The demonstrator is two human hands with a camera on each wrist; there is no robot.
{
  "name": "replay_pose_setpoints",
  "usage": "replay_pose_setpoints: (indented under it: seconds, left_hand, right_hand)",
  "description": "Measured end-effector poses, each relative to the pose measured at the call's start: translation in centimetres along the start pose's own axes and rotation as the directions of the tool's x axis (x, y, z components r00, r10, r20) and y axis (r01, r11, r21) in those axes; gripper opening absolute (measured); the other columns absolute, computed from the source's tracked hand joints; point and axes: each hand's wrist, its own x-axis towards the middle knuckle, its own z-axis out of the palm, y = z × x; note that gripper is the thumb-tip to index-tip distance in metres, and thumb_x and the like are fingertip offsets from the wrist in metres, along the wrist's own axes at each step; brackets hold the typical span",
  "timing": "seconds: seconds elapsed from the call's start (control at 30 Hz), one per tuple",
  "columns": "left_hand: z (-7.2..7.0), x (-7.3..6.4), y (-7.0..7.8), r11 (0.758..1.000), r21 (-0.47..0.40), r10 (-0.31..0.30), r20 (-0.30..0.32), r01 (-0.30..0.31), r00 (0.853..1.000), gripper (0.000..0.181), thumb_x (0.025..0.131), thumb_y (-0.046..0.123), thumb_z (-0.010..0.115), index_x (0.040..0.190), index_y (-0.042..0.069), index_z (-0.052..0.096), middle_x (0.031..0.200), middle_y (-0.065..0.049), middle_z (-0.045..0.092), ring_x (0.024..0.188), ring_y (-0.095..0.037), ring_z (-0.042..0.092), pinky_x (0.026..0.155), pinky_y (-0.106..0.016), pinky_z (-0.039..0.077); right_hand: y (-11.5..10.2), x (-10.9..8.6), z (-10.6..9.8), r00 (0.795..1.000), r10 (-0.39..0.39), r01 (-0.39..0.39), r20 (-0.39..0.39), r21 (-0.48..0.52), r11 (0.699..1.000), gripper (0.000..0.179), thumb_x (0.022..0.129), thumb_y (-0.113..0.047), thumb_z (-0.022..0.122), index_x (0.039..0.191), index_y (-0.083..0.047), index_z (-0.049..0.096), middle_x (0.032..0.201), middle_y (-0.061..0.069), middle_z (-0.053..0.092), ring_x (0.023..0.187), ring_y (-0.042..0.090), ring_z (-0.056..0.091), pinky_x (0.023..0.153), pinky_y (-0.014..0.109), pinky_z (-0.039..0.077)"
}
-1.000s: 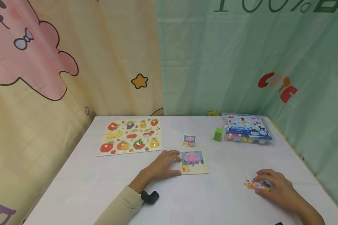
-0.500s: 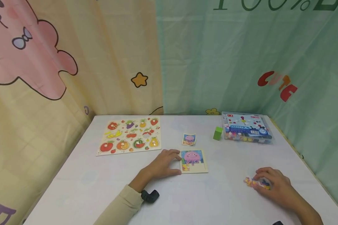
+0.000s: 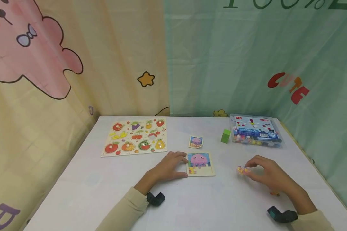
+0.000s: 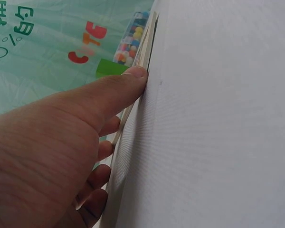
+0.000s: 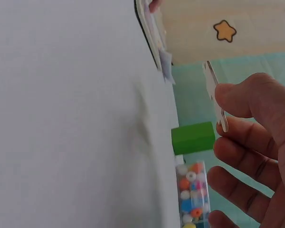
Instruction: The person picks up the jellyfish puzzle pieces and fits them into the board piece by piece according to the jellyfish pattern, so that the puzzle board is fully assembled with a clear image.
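Observation:
A jigsaw puzzle board [image 3: 209, 172] with a pink octopus picture lies mid-table. Its upper part is filled, plus a yellow-pink piece at lower left; the lower right of the frame is bare. My left hand [image 3: 170, 167] rests against the board's left edge, thumb [image 4: 133, 76] and fingertips touching it. My right hand [image 3: 270, 172] pinches a puzzle piece [image 3: 241, 170] above the table, right of the board. In the right wrist view that puzzle piece [image 5: 213, 92] is edge-on between thumb and fingers. Another puzzle piece [image 3: 274, 193] lies on the table, partly hidden beneath the right wrist.
Behind the board lies a small octopus picture card [image 3: 195, 141]. A fruit board [image 3: 127, 154] is at back left. At back right stand a green block [image 3: 225, 136] and a clear box [image 3: 255, 131] holding colored beads. Curtains border the table.
My right hand has picked up a puzzle piece from the right of the table and moved left and away from me with it. The left hand stays at the board's edge.

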Motion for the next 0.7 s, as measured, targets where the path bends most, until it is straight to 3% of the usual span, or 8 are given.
replay_pose_setpoints:
  seconds: [0.23,0.37,0.57,0.7]
  left_hand:
    - [0.1,0.0,-0.1,1.000,0.004,-0.009,-0.002,0.009,1.000,0.049,0.090,0.045,0.076,0.129,0.018,0.064,0.152,0.000,0.046,0.137,-0.021,0.040,0.117,-0.040,0.026]
    - [0.2,0.1,-0.2,1.000,0.011,-0.013,0.003,0.013,1.000,0.049,0.090,0.045,0.076,0.129,0.018,0.064,0.152,0.000,0.046,0.136,-0.020,0.040,0.115,-0.038,0.029]
    - [0.1,0.2,-0.1,1.000,0.024,-0.003,-0.002,0.003,1.000,0.050,0.089,0.046,0.076,0.129,0.018,0.065,0.152,0.000,0.046,0.133,-0.021,0.042,0.112,-0.038,0.033]
    - [-0.1,0.3,0.0,1.000,0.028,-0.007,0.002,0.007,1.000,0.051,0.089,0.047,0.076,0.130,0.018,0.065,0.152,0.000,0.046,0.133,-0.021,0.042,0.112,-0.038,0.033]
  right_hand:
    - [-1.7,5.9,2.8,0.987,0.070,-0.081,0.143,0.074,0.994,0.022,0.086,-0.023,0.084,0.102,-0.020,0.070,0.098,-0.012,0.063,0.092,0.015,0.061,0.079,0.038,0.055]
    - [-3.1,8.6,5.2,0.973,0.038,-0.069,0.230,0.129,0.989,0.021,0.087,-0.026,0.082,0.102,-0.017,0.070,0.097,-0.010,0.063,0.093,0.017,0.061,0.082,0.040,0.055]
    - [-4.2,10.4,8.1,0.934,0.001,-0.035,0.357,0.086,0.996,0.017,0.088,-0.030,0.080,0.099,-0.020,0.071,0.094,-0.014,0.061,0.088,0.009,0.058,0.080,0.033,0.053]
    - [-4.3,10.4,9.0,0.922,0.008,-0.030,0.387,0.051,0.998,0.018,0.086,-0.029,0.081,0.098,-0.020,0.071,0.093,-0.015,0.059,0.085,0.008,0.053,0.078,0.032,0.051]
